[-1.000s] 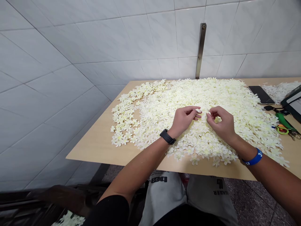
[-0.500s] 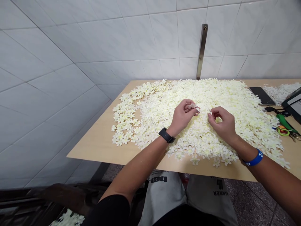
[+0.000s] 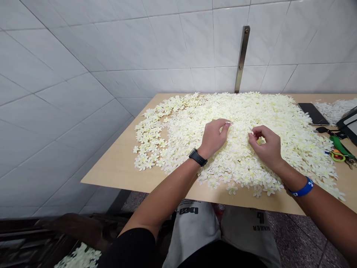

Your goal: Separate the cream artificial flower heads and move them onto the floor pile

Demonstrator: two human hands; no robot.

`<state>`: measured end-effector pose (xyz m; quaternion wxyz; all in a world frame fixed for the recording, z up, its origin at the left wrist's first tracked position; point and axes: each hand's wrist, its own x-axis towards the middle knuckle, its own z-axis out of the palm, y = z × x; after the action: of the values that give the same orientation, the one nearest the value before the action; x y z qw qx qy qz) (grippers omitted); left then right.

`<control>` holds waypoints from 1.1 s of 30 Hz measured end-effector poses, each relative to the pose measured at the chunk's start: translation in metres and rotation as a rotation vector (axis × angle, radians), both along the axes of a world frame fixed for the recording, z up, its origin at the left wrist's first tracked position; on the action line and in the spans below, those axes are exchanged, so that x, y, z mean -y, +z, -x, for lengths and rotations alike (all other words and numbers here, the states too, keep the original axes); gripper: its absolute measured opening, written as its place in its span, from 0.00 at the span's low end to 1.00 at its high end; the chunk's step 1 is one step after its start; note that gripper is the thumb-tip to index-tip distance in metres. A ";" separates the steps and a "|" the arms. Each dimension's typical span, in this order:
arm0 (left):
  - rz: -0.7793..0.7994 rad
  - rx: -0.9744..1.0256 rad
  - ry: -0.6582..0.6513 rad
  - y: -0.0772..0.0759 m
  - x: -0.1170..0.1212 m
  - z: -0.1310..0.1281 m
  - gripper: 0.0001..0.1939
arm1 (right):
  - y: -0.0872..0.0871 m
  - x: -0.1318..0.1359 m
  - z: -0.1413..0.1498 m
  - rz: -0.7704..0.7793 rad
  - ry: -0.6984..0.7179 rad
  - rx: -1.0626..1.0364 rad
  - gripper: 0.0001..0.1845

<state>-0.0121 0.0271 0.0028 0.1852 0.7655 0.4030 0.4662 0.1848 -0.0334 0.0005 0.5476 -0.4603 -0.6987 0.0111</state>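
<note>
Both hands hover over a wide heap of pale yellow-white artificial flowers (image 3: 240, 160) on the table. My left hand (image 3: 214, 137), with a black watch on its wrist, pinches a small white piece (image 3: 228, 123) between thumb and fingertips; its exact kind is too small to tell. To its right, my right hand (image 3: 266, 144) is closed in a pinch, thumb against index finger. A tiny white piece (image 3: 251, 133) shows at those fingertips, mostly covered. The two hands are apart, with flowers visible between them.
A looser band of flowers (image 3: 147, 137) lies on the left of the wooden tabletop (image 3: 111, 165). At the right are a black phone (image 3: 314, 114), a pile of small white pieces (image 3: 336, 109), a green-handled tool (image 3: 340, 146) and a dark box (image 3: 348, 124). A tiled wall (image 3: 167, 41) stands behind.
My left hand has turned and drawn slightly left, its fingers now more closed and less white material showing in them. My right hand stays in nearly the same place, still pinching.
</note>
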 end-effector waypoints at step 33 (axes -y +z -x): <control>-0.014 0.133 -0.147 0.004 0.014 -0.010 0.18 | -0.005 0.000 0.001 -0.022 0.096 -0.021 0.06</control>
<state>-0.0022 0.0132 0.0073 0.2396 0.7618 0.3292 0.5038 0.1842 -0.0330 -0.0045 0.5587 -0.4203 -0.7142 0.0344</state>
